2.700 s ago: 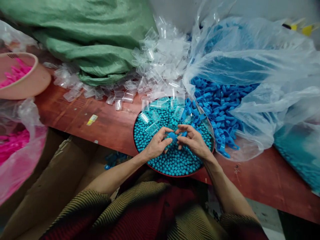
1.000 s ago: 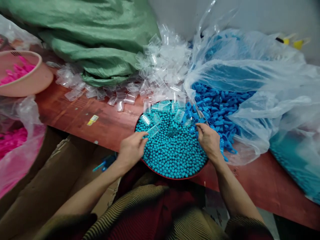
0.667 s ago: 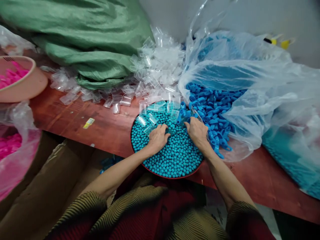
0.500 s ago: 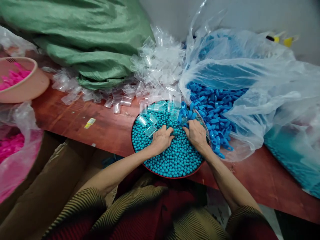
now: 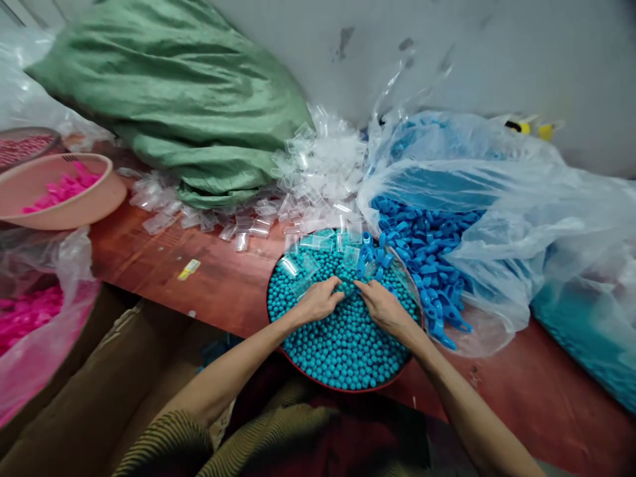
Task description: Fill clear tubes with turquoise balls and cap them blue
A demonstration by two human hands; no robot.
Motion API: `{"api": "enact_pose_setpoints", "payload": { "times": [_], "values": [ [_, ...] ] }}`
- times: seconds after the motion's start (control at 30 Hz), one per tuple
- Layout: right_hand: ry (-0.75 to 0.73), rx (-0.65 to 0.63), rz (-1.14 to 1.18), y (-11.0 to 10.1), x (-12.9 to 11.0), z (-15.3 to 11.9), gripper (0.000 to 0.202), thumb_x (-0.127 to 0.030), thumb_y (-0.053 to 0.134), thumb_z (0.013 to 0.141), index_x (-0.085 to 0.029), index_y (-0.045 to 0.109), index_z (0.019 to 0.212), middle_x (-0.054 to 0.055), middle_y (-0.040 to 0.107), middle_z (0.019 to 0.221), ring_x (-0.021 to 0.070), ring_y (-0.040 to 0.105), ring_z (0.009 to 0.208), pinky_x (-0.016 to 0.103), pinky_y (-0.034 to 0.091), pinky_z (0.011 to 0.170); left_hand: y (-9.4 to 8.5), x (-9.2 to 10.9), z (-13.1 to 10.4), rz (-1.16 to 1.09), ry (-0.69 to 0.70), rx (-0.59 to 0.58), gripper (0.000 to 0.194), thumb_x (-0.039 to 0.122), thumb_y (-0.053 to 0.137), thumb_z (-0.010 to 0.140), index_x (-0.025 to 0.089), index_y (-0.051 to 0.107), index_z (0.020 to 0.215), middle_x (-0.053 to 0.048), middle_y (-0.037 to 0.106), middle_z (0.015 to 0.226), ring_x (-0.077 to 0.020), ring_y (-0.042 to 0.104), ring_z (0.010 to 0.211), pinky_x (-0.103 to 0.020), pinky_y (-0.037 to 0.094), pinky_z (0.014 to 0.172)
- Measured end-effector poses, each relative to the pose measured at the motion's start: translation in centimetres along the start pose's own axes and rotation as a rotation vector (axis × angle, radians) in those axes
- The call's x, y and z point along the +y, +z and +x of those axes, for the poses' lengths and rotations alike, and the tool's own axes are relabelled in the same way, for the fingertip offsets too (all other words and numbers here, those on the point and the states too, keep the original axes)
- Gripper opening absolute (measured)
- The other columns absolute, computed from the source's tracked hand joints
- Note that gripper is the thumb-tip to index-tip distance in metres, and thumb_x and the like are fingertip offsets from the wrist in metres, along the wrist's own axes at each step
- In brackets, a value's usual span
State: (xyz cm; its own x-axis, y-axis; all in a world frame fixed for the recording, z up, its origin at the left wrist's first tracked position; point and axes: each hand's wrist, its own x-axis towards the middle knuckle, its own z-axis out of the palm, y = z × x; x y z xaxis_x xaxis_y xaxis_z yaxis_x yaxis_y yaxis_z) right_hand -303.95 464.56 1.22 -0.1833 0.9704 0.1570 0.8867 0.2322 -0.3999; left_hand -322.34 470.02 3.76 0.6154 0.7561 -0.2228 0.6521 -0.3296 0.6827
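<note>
A round red-rimmed basin [image 5: 348, 391] full of turquoise beads [image 5: 342, 344] stands before me. My left hand [image 5: 320, 300] is over the beads, its fingers closed together; whatever they pinch is too small to make out. Close beside it, my right hand [image 5: 382, 306] is also closed, thumb and fingertips together and pointing at the left hand. What it holds cannot be told. Several clear plastic tubes [image 5: 318, 243] lie on the beads beyond my hands. Several blue ring-shaped plastic pieces [image 5: 365, 255] rest at the basin's far right side.
Behind the basin are a heap of clear tubes [image 5: 322, 165] and a green sack [image 5: 199, 99]. At right, blue pieces [image 5: 427, 258] spill from a clear plastic bag [image 5: 507, 192]. A pink basin [image 5: 94, 199] stands at left on the red table [image 5: 149, 278].
My right hand has left the blue pieces and come toward my left hand, so the fingertips are now close together. The whole view has shifted, with things appearing lower.
</note>
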Motion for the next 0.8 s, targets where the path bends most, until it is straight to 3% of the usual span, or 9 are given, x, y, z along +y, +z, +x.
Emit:
{"api": "enact_pose_setpoints", "payload": {
  "times": [0.17, 0.27, 0.37, 0.47, 0.6, 0.8],
  "values": [
    [0.057, 0.092, 0.372, -1.1, 0.0, 1.0, 0.035, -0.024, 0.042, 0.087, -0.017, 0.06, 0.116, 0.01, 0.066, 0.103, 0.021, 0.061, 0.095, 0.035, 0.048, 0.084, 0.1, -0.4, 0.1, -0.184, 0.089, 0.034, 0.016, 0.023, 0.045, 0.082, 0.016, 0.052, 0.095, -0.002, 0.06, 0.089, -0.0164, 0.056, 0.084, -0.031, 0.046, 0.082],
    [0.142, 0.043, 0.545, -1.1, -1.4, 1.3, 0.031, -0.029, 0.047, 0.085, -0.019, 0.065, 0.108, 0.005, 0.069, 0.087, 0.0177, 0.063, 0.075, 0.032, 0.05, 0.073, 0.6, -0.8, 0.0, -0.37, 0.121, 0.049, 0.022, 0.023, 0.045, 0.082, 0.016, 0.051, 0.102, -0.001, 0.058, 0.088, -0.0127, 0.054, 0.071, -0.027, 0.049, 0.069],
    [0.232, 0.014, 0.652, -1.0, -2.2, 1.1, 0.03, -0.034, 0.05, 0.084, -0.019, 0.067, 0.104, 0.001, 0.066, 0.07, 0.0147, 0.058, 0.058, 0.027, 0.048, 0.059, 1.0, -1.1, -0.5, -0.572, 0.049, -0.036, 0.038, 0.026, 0.045, 0.083, 0.017, 0.043, 0.12, 0.001, 0.056, 0.081, -0.0084, 0.05, 0.051, -0.022, 0.045, 0.047],
    [0.261, 0.076, 0.645, -1.0, -2.5, 0.9, 0.027, -0.035, 0.054, 0.082, -0.018, 0.071, 0.095, 0.001, 0.066, 0.069, 0.0146, 0.057, 0.059, 0.027, 0.047, 0.06, 1.0, -0.8, -0.8, -0.683, 0.002, -0.081, 0.052, 0.026, 0.047, 0.082, 0.017, 0.034, 0.132, 0.002, 0.054, 0.075, -0.0078, 0.05, 0.046, -0.019, 0.042, 0.04],
    [0.28, 0.157, 0.627, -0.9, -3.3, 0.6, 0.025, -0.032, 0.053, 0.083, -0.019, 0.071, 0.094, 0.002, 0.067, 0.07, 0.0147, 0.058, 0.06, 0.026, 0.047, 0.06, 0.8, 0.0, -1.1, -0.726, -0.012, -0.043, 0.062, 0.024, 0.05, 0.081, 0.016, 0.028, 0.138, 0.002, 0.053, 0.071, -0.0062, 0.047, 0.043, -0.017, 0.037, 0.037],
    [0.07, 0.08, 0.547, -2.0, -3.7, 0.0, 0.026, -0.026, 0.046, 0.088, -0.02, 0.07, 0.095, 0.001, 0.062, 0.068, 0.0134, 0.057, 0.062, 0.024, 0.045, 0.062, 0.5, 0.4, -1.7, -0.769, 0.036, 0.005, 0.047, 0.021, 0.05, 0.08, 0.016, 0.041, 0.126, 0.004, 0.051, 0.071, -0.0031, 0.043, 0.042, -0.016, 0.035, 0.039]
  ]
}}
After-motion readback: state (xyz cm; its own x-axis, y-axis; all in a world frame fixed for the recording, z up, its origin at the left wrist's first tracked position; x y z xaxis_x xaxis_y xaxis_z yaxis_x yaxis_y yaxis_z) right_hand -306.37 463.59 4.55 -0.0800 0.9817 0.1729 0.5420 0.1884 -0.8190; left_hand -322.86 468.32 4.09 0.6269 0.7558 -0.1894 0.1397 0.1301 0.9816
